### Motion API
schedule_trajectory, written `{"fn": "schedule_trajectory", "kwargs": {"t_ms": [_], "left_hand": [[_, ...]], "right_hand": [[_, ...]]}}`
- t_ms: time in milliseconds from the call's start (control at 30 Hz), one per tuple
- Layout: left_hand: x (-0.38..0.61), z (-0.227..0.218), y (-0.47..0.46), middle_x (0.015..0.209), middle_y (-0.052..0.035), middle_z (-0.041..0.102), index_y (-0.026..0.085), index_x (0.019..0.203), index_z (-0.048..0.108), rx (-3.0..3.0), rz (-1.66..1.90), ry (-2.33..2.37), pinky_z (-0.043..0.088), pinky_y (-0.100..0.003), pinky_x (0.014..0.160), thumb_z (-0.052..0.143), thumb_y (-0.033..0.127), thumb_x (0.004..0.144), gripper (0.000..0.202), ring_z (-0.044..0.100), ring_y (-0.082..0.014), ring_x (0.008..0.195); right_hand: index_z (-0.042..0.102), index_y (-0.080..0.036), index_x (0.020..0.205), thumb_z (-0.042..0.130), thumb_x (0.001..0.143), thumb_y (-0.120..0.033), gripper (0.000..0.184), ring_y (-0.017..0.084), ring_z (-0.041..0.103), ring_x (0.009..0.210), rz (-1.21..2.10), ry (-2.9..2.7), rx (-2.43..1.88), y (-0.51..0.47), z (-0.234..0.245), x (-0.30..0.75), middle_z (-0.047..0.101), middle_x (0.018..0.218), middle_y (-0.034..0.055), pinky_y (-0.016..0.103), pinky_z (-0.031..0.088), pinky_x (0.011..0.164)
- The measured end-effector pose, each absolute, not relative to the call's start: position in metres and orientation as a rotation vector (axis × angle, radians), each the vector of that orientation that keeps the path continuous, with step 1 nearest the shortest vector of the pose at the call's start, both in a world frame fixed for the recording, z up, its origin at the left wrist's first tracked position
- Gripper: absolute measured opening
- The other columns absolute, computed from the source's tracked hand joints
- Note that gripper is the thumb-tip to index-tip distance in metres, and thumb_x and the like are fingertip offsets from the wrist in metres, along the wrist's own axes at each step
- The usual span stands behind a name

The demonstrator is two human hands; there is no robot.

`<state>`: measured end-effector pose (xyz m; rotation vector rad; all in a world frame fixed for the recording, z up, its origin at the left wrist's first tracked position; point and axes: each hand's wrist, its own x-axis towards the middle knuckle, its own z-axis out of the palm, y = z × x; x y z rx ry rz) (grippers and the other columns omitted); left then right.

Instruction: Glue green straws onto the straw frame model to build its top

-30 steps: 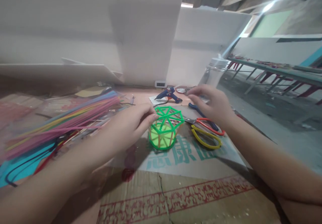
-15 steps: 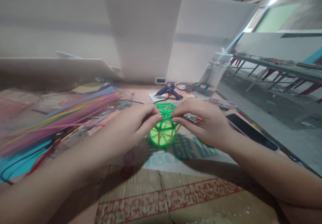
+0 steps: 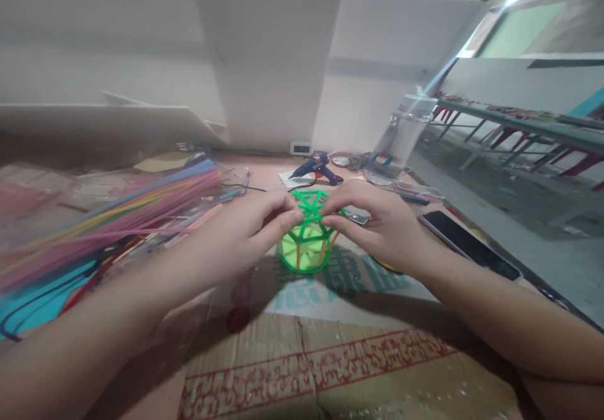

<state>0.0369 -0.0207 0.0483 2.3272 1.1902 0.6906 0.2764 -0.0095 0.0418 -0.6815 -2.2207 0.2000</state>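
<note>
A small green frame [image 3: 302,237], built of fuzzy green strips with thin orange-brown posts over a yellow-green round base, stands on the printed cardboard before me. Its top is a wheel of green spokes meeting at the middle. From the left, my left hand [image 3: 274,218] pinches at the spokes near the centre, thumb and forefinger together. My right hand [image 3: 372,218] does likewise from the right, its thumb and forefinger at the same centre. The fingertips hide exactly which strip each hand grips.
A blue glue gun [image 3: 316,169] lies behind the frame, near a small digital display [image 3: 301,148]. Bundles of coloured pipe cleaners [image 3: 141,212] spread at left. A clear water bottle [image 3: 399,140] and a phone [image 3: 472,244] are at right. White boards [image 3: 268,61] stand behind.
Both hands stay pinched at the frame's top; the right-hand fingers have shifted slightly. The view has tilted a little, with the frame otherwise in the same place.
</note>
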Motion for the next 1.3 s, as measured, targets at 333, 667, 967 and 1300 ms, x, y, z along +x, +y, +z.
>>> {"fn": "schedule_trajectory", "kwargs": {"t_ms": [333,667,967,1300], "left_hand": [[0.021,0.050,-0.004,0.094,-0.0021,0.066,0.022,0.105,0.069,2.502,0.726,1.097,0.043,-0.029,0.071,0.054,0.032,0.095,0.021,0.056,-0.0174,0.079],[0.022,0.046,-0.003,0.094,-0.0018,0.066,0.022,0.101,0.071,2.482,0.634,1.133,0.039,-0.031,0.071,0.053,0.024,0.087,0.022,0.054,-0.0185,0.082],[0.022,0.047,-0.003,0.094,-0.0025,0.066,0.022,0.097,0.071,2.457,0.593,1.123,0.041,-0.031,0.074,0.052,0.024,0.088,0.021,0.056,-0.0201,0.087],[0.022,0.048,-0.004,0.091,-0.0015,0.065,0.022,0.096,0.071,2.456,0.596,1.122,0.039,-0.031,0.073,0.053,0.022,0.088,0.020,0.055,-0.0192,0.084]], "right_hand": [[0.064,-0.022,0.090,0.060,0.097,-0.020,0.008,0.020,0.063,0.084,0.001,-2.320,-0.738,-0.021,0.049,0.276,0.071,0.085,0.0043,0.035,0.049,0.078],[0.065,-0.020,0.092,0.059,0.098,-0.019,0.008,0.021,0.063,0.087,-0.059,-2.378,-0.675,-0.021,0.045,0.273,0.071,0.089,0.0063,0.035,0.049,0.079],[0.065,-0.021,0.091,0.058,0.096,-0.017,0.010,0.021,0.062,0.087,-0.073,-2.428,-0.671,-0.018,0.045,0.277,0.071,0.088,0.0057,0.036,0.049,0.079],[0.066,-0.019,0.092,0.056,0.098,-0.017,0.012,0.020,0.062,0.086,-0.023,-2.487,-0.652,-0.018,0.046,0.277,0.070,0.088,0.0067,0.036,0.050,0.078]]}}
